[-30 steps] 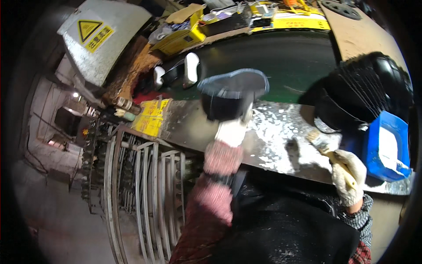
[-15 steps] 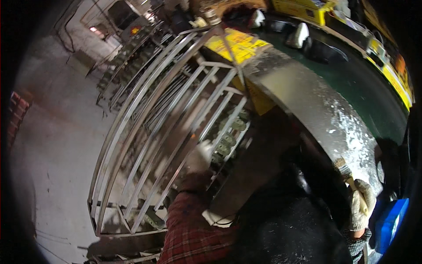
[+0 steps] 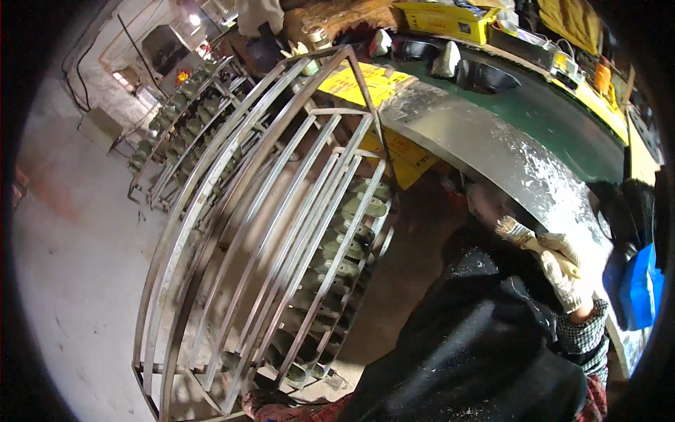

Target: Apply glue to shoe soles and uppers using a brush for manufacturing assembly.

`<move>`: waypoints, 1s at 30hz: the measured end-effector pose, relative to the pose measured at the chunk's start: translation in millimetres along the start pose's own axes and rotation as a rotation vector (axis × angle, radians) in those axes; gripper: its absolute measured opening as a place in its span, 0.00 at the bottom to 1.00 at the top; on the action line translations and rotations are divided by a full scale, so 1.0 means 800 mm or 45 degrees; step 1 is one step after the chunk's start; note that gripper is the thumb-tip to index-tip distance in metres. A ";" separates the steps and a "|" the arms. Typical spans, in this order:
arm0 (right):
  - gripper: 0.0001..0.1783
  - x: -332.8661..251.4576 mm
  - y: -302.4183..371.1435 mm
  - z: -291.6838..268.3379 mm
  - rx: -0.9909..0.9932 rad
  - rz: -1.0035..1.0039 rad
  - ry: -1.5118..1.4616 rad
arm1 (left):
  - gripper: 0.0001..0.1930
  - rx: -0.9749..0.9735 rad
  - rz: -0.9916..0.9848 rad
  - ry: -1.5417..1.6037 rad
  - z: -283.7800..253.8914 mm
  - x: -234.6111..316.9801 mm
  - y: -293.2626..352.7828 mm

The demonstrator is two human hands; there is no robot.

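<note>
My right hand [image 3: 561, 271], in a whitish knit glove with a checkered cuff, is closed round a paintbrush [image 3: 517, 231] at the near edge of the workbench [image 3: 485, 133]. The brush points left, over the dark apron on my body. My left arm shows only as a red plaid sleeve [image 3: 302, 409] at the lower edge. The left hand itself cannot be seen. Beside that sleeve stands a tall metal rack [image 3: 281, 232] of curved frames and parallel bars. Grey-green rounded pieces [image 3: 337, 267] sit in rows behind its bars.
A blue plastic container [image 3: 643, 288] is right of my right hand. Dark bowls [image 3: 486, 76] and a yellow box [image 3: 446, 21] line the bench's far side. Another loaded rack [image 3: 186, 133] stands farther back on the left, beside the grey floor [image 3: 84, 260].
My left arm has drawn back from the rack toward the lower edge, its hand leaving sight. My right hand and brush have moved up and left, away from the white-splashed bench surface.
</note>
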State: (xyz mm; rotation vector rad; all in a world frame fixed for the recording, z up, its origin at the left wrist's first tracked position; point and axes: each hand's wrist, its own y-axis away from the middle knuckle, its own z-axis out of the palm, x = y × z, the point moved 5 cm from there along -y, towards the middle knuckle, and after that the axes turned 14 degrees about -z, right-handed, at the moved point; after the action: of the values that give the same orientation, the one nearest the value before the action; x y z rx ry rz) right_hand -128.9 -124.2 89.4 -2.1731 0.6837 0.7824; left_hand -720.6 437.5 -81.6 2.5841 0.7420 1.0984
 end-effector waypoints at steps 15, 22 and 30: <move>0.15 0.031 0.083 -0.185 0.708 0.110 0.218 | 0.39 -2.337 0.008 0.446 0.435 0.149 0.473; 0.15 0.050 0.287 -0.402 1.487 0.362 0.832 | 0.50 -2.986 0.194 -0.108 0.477 0.233 0.737; 0.17 0.113 0.309 -0.401 0.758 1.095 0.994 | 0.45 -3.057 -0.154 -0.136 0.519 0.186 0.821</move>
State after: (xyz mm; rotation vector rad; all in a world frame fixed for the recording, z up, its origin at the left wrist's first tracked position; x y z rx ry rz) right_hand -128.7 -539.1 95.8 -1.5232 2.0217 0.0135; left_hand -96.1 -44.1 -15.5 0.4372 -0.4604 0.6825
